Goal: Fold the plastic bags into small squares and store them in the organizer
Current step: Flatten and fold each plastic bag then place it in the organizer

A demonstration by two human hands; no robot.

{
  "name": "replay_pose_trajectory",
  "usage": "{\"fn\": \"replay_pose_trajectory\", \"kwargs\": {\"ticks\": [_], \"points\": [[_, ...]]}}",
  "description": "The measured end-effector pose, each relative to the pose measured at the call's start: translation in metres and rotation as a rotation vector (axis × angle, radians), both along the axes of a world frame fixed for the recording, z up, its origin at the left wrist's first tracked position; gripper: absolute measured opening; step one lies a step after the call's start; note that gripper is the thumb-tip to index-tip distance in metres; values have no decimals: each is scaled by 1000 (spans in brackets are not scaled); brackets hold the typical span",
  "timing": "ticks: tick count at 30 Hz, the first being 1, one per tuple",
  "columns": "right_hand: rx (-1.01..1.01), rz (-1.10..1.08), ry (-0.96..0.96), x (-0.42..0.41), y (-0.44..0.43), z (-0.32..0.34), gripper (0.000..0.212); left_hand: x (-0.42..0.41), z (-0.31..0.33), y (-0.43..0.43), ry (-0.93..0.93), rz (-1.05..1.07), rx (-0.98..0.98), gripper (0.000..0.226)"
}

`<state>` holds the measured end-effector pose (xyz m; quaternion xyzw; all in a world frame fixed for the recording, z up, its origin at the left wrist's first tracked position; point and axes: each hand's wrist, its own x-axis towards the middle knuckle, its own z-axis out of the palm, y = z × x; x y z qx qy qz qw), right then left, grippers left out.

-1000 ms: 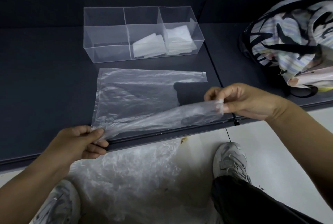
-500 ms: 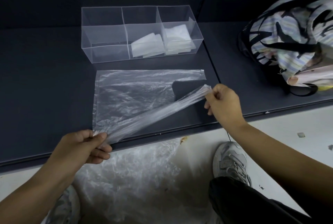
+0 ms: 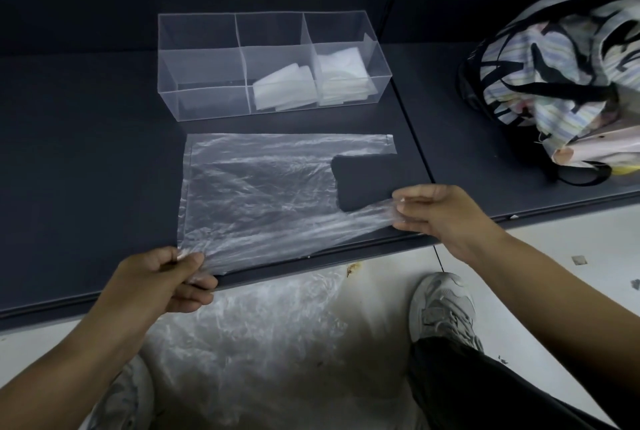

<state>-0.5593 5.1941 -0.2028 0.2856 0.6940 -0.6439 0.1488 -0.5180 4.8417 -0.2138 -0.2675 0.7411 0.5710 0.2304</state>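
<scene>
A clear plastic bag (image 3: 256, 194) lies spread flat on the dark table (image 3: 86, 152), handles pointing right. My left hand (image 3: 166, 277) pinches its near left corner at the table's front edge. My right hand (image 3: 443, 213) pinches the end of the near handle, stretching the bag's near edge taut. Behind the bag stands a clear organizer (image 3: 204, 97) with three compartments; folded white bags (image 3: 284, 90) fill the middle one and more folded bags (image 3: 341, 76) the right one. The left compartment holds nothing.
A striped cloth tote (image 3: 554, 76) stuffed with items sits at the table's right. More crumpled clear plastic (image 3: 249, 336) lies on the floor between my shoes (image 3: 440, 312). A seam (image 3: 415, 139) splits the tabletop right of the organizer.
My right hand has carried the near handle back down and to the right, so the lifted, folded-in strip now lies spread and taut near the table edge. The left hand has kept its hold.
</scene>
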Motion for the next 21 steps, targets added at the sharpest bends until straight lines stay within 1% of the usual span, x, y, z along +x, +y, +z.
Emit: {"fn": "replay_pose_trajectory", "kwargs": {"ticks": [3, 5, 7, 9, 11, 13, 14, 17, 19, 21], "points": [[26, -64, 71, 2, 5, -2, 18, 0, 1, 0, -1, 1, 3, 23], [100, -83, 123, 3, 13, -2, 17, 1, 3, 0, -9, 6, 15, 24], [205, -48, 129, 5, 18, -3, 16, 2, 4, 1, -26, 0, 34, 27], [243, -27, 92, 7, 18, -5, 16, 4, 5, 3, -52, -15, 58, 29], [262, 23, 47, 9, 15, -5, 27, 6, 6, 5, -76, -15, 80, 28], [326, 105, 55, 10, 11, -5, 32, 6, 6, 5, -84, -7, 86, 29], [357, 132, 75, 10, 10, -6, 29, 6, 6, 5, -84, -2, 86, 30], [433, 143, 130, 7, 8, -10, 9, 4, 5, 3, -79, 39, 85, 31], [454, 137, 157, 5, 7, -12, 14, 4, 3, 2, -63, 70, 77, 27], [409, 75, 176, 6, 8, -14, 17, 5, 1, 2, -38, 84, 60, 24]]}}
